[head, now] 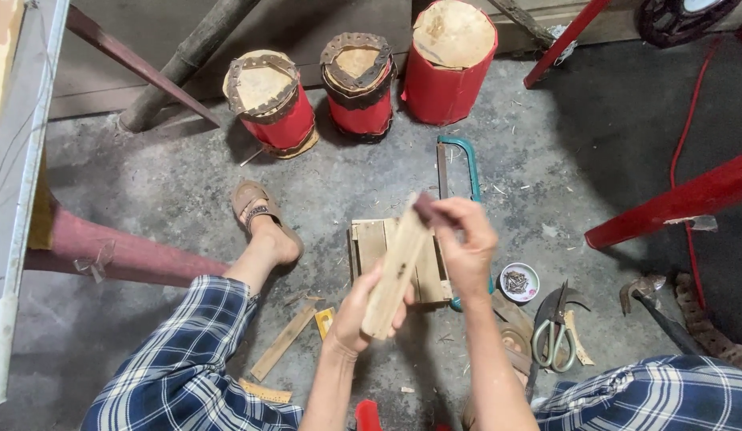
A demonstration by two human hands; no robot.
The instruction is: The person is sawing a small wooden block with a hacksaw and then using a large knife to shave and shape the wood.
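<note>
My left hand [357, 311] grips the lower end of a pale bamboo slat [396, 271], holding it tilted up to the right. Higher up, my right hand [467, 243] is closed on a small dark tool [424, 207] pressed at the slat's upper end. Below both hands lies a small wooden block of joined slats [369, 243] on the concrete floor. My foot in a brown sandal [255, 209] rests to the left of it.
Three red drums [363, 112] with wooden tops stand at the back. A green-framed hacksaw [460, 164], a small bowl of nails [519, 282], scissors [554, 335], a hammer [650, 299] and loose bamboo strips [283, 342] lie around. Red metal bars [674, 203] cross on the right.
</note>
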